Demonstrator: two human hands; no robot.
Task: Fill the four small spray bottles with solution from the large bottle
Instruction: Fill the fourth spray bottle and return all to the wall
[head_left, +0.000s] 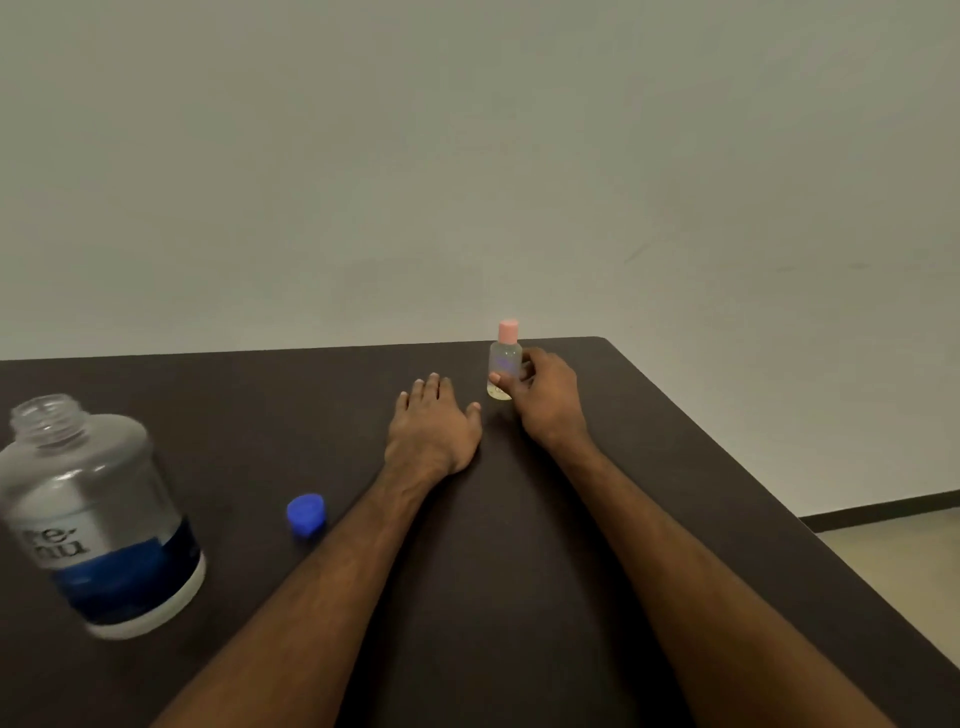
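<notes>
One small spray bottle (504, 364) stands at centre, in the grip of the right hand (548, 402). The left hand (434, 428) lies flat on the bench (675, 467), grip wide. One large bottle (98, 519) and one blue cap (306, 513) sit lower left.

Plain room: dark table (675, 467), bare wall (467, 156)

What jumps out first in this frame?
The large bottle, uncapped, stands at near left on the dark table, with a blue cap lying to its right. Toward the far edge, the right-hand grip holds one pink-capped small spray bottle upright. The left-hand grip rests flat on the table beside it.
</notes>
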